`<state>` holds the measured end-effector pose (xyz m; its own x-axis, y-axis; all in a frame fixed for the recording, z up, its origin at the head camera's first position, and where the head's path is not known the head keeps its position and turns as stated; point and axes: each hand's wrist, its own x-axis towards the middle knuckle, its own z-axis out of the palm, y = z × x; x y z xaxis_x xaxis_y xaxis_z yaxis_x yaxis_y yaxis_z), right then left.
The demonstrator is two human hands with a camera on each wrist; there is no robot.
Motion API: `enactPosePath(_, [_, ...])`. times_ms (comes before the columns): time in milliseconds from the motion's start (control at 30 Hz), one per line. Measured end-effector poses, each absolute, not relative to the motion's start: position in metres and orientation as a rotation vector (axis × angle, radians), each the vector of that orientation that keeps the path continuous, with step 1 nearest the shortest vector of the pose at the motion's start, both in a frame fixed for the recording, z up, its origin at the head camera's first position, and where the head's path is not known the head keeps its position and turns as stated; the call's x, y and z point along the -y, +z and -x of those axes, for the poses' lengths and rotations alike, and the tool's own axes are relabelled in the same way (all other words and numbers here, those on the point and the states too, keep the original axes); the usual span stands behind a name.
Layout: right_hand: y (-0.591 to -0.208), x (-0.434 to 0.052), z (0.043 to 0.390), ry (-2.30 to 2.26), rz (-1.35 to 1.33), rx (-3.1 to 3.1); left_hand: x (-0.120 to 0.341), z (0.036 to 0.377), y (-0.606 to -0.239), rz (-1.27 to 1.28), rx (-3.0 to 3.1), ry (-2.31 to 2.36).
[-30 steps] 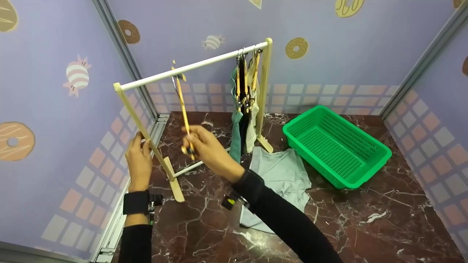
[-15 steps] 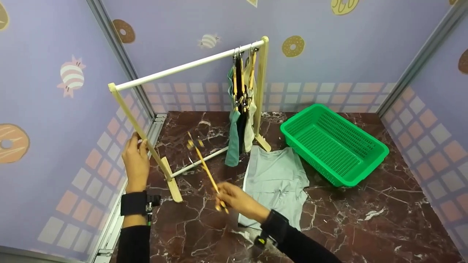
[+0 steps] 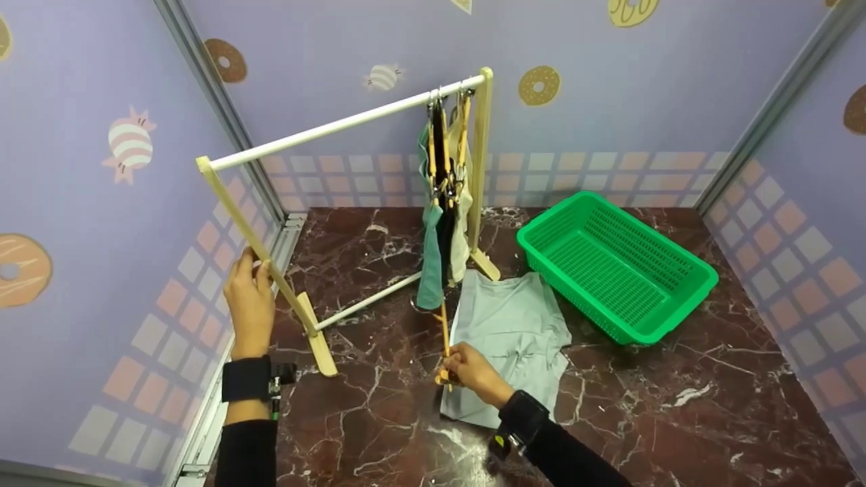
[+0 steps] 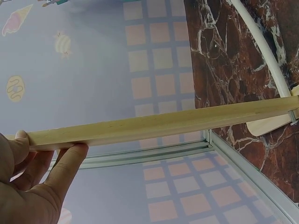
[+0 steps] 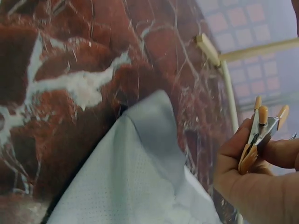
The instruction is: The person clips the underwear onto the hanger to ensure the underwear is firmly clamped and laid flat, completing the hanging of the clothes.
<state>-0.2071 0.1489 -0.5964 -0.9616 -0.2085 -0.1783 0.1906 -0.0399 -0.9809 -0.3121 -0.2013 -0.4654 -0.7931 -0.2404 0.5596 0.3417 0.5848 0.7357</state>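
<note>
My left hand [image 3: 250, 308] grips the left wooden post of a small clothes rack [image 3: 342, 125]. In the left wrist view, thumb and fingers lie on both sides of that post [image 4: 154, 125]. My right hand [image 3: 477, 373] holds a wooden clip hanger [image 3: 446, 335] by one end, above the left edge of a light grey garment [image 3: 511, 331] lying on the table. The right wrist view shows the hanger's metal clip [image 5: 262, 133] with orange tips between thumb and fingers. The hanger's far end passes close to the hanging green cloth [image 3: 430, 264]; contact cannot be told.
Green, black and cream garments [image 3: 460, 230] hang from clip hangers at the rack's right end. A green plastic basket [image 3: 649, 336] stands at the right on the dark marbled table [image 3: 676, 419]. Patterned wall panels [image 3: 379, 40] enclose the back and sides.
My right hand has taken the hanger off the rack's rail and brought it down and right to the grey garment, turning it more upright in view. My left hand stays on the post.
</note>
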Motion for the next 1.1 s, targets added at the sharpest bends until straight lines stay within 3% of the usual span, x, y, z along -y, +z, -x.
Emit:
enactPosePath(700, [-0.614, -0.137, 0.236, -1.87, -0.03, -2.143, 0.198, 0.312, -0.466, 0.045, 2.151, -1.193])
enactPosePath(933, [-0.612, -0.136, 0.235, -1.784, 0.009, -2.15, 0.168, 0.296, -0.47, -0.102, 2.118, -1.225])
enactPosePath(1100, [-0.607, -0.137, 0.233, -1.613, 0.132, -2.314, 0.134, 0.274, -0.497, -0.049, 2.027, -1.171])
